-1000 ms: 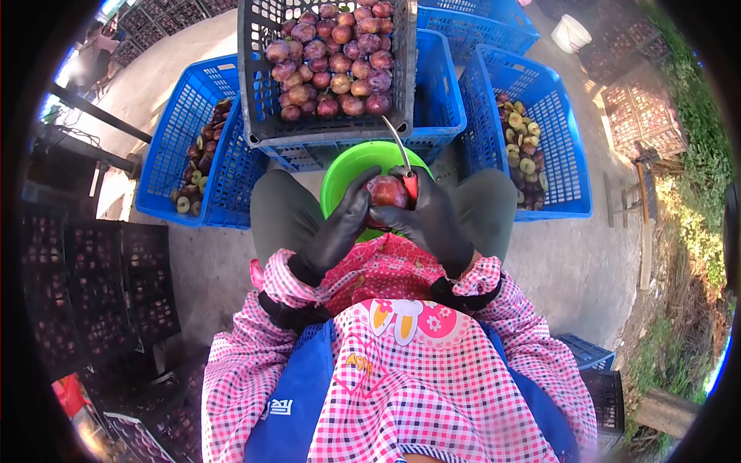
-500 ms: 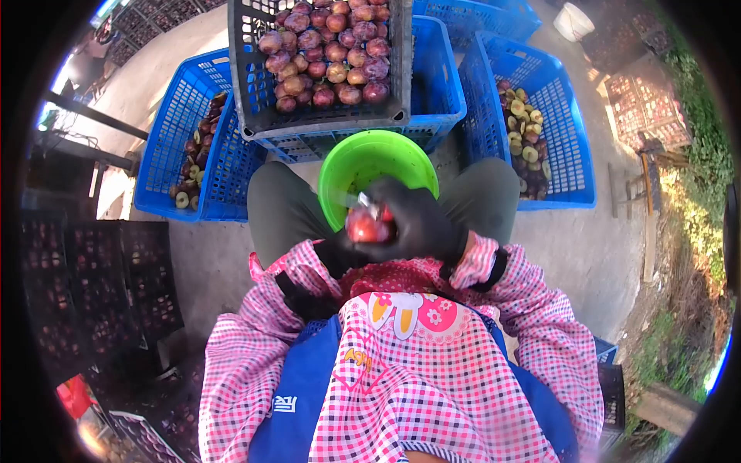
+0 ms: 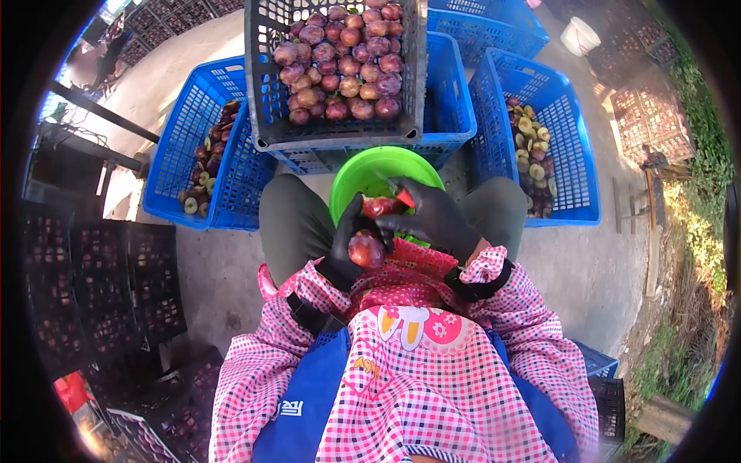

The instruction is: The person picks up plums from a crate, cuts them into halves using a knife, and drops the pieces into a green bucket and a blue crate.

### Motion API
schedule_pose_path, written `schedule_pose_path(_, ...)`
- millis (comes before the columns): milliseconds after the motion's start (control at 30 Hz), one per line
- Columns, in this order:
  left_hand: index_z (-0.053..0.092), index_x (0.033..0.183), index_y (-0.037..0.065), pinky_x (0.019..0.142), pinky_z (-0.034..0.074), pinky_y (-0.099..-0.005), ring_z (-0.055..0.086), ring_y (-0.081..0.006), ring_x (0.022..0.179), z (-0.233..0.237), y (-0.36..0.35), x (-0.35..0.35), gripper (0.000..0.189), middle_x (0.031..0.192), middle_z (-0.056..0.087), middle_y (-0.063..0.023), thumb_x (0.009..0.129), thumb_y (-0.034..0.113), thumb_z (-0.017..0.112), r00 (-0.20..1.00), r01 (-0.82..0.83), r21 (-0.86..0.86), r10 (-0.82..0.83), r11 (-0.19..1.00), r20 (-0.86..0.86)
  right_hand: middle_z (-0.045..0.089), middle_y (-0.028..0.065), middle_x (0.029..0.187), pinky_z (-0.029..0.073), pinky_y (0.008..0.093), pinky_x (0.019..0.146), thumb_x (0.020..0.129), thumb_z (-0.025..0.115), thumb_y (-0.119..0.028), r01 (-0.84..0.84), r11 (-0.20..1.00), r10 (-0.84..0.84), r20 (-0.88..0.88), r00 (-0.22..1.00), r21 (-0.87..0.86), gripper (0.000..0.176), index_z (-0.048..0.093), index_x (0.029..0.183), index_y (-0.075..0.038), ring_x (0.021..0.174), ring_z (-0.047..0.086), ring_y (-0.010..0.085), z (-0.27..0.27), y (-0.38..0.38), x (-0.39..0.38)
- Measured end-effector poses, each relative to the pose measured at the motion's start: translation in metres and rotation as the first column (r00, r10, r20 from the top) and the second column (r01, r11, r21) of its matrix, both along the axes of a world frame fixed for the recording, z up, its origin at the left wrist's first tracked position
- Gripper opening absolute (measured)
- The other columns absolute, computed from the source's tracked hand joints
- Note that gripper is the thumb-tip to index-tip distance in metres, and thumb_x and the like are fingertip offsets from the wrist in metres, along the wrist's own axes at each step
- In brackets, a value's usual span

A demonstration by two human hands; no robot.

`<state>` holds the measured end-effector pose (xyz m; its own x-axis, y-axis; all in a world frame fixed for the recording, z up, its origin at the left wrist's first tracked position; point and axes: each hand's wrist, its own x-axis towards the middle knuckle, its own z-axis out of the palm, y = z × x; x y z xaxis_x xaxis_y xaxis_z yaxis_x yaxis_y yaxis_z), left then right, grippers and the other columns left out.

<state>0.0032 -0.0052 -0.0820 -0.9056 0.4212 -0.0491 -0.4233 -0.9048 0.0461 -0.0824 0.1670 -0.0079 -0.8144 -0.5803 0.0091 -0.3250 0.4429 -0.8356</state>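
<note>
My left hand (image 3: 342,245), in a black glove, is closed around a red plum (image 3: 366,251) low in its palm. A cut piece of plum (image 3: 380,206) sits at its fingertips, between both hands. My right hand (image 3: 436,220), also gloved in black, grips a small knife with a red handle (image 3: 405,198); its blade is blurred and points up and to the left. Both hands are over the near edge of a green bucket (image 3: 343,174) between my knees. Most of the bucket's inside is hidden by the hands.
Ahead, a black crate (image 3: 262,127) of whole plums rests on a blue crate (image 3: 459,116). Blue crates with cut plums stand at left (image 3: 166,166) and right (image 3: 571,139). Stacked dark crates (image 3: 100,278) line the left side. A white bucket (image 3: 580,37) is at back right.
My hands have moved apart from their tight hold around the plum. The cut piece now shows above the plum, and the knife's red handle is in clearer view. The whole view has shifted slightly.
</note>
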Motion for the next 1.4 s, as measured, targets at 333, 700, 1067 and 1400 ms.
schedule_pose_path(333, 0.06, 0.116, -0.003, 0.066, 0.053, -0.0302, 0.068, -0.0205, 0.082, 0.076, -0.179, 0.001, 0.052, 0.111, 0.065, -0.0192, 0.103, 0.042, 0.039, 0.896, -0.247, -0.927, 0.298, -0.281, -0.329, 0.068, 0.0097, 0.105, 0.05, 0.0311, 0.081, 0.086, 0.076, -0.025, 0.375, 0.917, -0.395, -0.164, 0.904, -0.137, 0.044, 0.06, 0.119, -0.002, 0.09, 0.064, 0.0171, 0.062, 0.077, -0.035)
schedule_pose_path(700, 0.059, 0.122, 0.008, 0.081, 0.053, -0.0473, 0.066, -0.0364, 0.095, 0.047, -0.167, -0.207, 0.046, 0.116, 0.063, -0.0176, 0.081, 0.027, 0.064, 0.796, -0.598, -0.075, -0.579, -0.798, -0.177, 0.064, 0.0125, 0.089, 0.049, 0.0333, 0.074, 0.093, 0.067, -0.021, 0.589, 0.808, -0.565, -0.329, 0.757, -0.032, 0.028, 0.06, 0.108, 0.002, 0.079, 0.06, 0.0203, 0.02, 0.146, -0.086)
schedule_pose_path(1067, 0.063, 0.119, 0.007, 0.081, 0.053, -0.0417, 0.065, -0.0289, 0.103, 0.017, -0.173, -0.271, 0.041, 0.116, 0.065, -0.0133, 0.099, 0.038, 0.045, 0.906, -0.339, -0.347, -0.403, -0.875, 0.13, 0.065, 0.0091, 0.093, 0.045, 0.0293, 0.074, 0.104, 0.048, -0.023, 0.599, 0.799, -0.601, -0.073, 0.796, -0.042, 0.03, 0.059, 0.116, 0.002, 0.078, 0.056, 0.0135, 0.019, 0.135, -0.068)
schedule_pose_path(1400, 0.051, 0.129, 0.003, 0.069, 0.051, -0.0311, 0.063, -0.0201, 0.081, 0.055, -0.046, -0.042, 0.063, 0.106, 0.065, -0.0092, 0.099, 0.057, 0.041, 0.97, -0.143, -0.447, 0.214, 0.883, 0.113, 0.064, 0.0122, 0.084, 0.049, 0.0373, 0.064, 0.099, 0.058, -0.02, 0.176, 0.946, -0.109, 0.243, 0.964, -0.274, 0.023, 0.06, 0.113, -0.003, 0.07, 0.062, 0.0251, 0.03, -0.007, 0.002)
